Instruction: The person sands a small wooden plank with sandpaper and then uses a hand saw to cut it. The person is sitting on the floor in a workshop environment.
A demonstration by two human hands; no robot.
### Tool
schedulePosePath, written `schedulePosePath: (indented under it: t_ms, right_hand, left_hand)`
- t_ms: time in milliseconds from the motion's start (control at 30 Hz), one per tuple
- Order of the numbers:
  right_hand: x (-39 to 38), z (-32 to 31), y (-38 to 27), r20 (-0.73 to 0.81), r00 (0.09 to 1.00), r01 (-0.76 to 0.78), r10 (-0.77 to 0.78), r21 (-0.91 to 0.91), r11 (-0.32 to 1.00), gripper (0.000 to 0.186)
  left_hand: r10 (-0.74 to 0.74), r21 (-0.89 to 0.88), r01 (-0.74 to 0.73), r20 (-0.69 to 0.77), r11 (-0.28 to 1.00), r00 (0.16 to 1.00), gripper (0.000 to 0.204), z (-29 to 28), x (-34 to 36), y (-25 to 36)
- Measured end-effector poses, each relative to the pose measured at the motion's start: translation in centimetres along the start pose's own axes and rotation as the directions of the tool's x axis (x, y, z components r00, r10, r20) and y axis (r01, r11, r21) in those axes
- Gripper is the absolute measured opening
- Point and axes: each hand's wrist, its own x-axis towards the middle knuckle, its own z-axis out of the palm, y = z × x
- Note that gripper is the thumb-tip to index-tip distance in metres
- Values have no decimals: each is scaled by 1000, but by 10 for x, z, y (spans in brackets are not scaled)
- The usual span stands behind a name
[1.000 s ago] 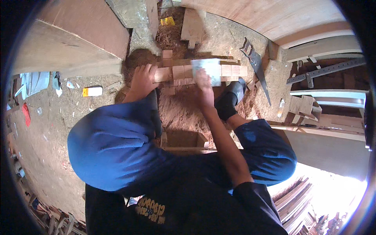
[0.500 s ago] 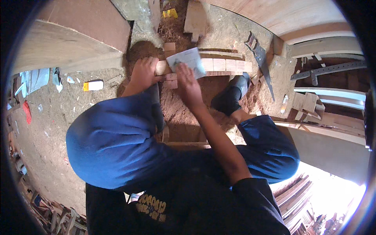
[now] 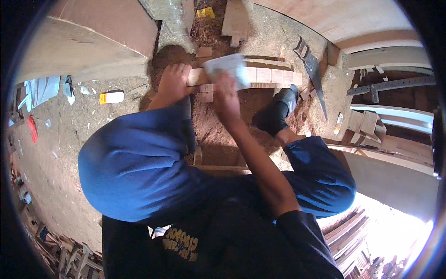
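A pale sheet of sandpaper (image 3: 235,65), blurred by motion, lies across the top of a light wooden strip (image 3: 278,76) marked off in blocks. My right hand (image 3: 226,95) presses on the sheet with its fingers; they are blurred, and the wood underneath is covered there. At the strip's left end, my left hand (image 3: 174,83) is closed over the wood and steadies it, its thumb side partly hidden. Small wood blocks (image 3: 206,93) sit under the strip close to my left hand.
My sandalled right foot (image 3: 283,104) is by the strip's right end. A handsaw (image 3: 312,69) lies beyond it on the floor. Large wooden panels (image 3: 93,51) stand at left and upper right. A yellow-and-white container (image 3: 112,97) lies at left; timber pieces (image 3: 371,125) are stacked at right.
My right hand and the sandpaper have slid slightly to the right along the strip. My left hand keeps its place on the wood. The whole view has shifted a little.
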Motion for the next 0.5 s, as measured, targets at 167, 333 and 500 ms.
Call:
schedulePosePath:
  t_ms: [167,333,500]
  right_hand:
    - [9,-17,15,-70,980,-145,188,404,903,58]
    - [-6,-15,0,4,997,64,-72,419,906,54]
    - [12,-17,8,-116,972,-133,203,440,888,58]
  left_hand:
    - [-16,84,16,-7,996,1000,65,-3,-9,-8]
    - [19,7,-19,-28,1000,999,65,11,-1,0]
    - [-20,73,21,-23,997,1000,66,-8,-11,-13]
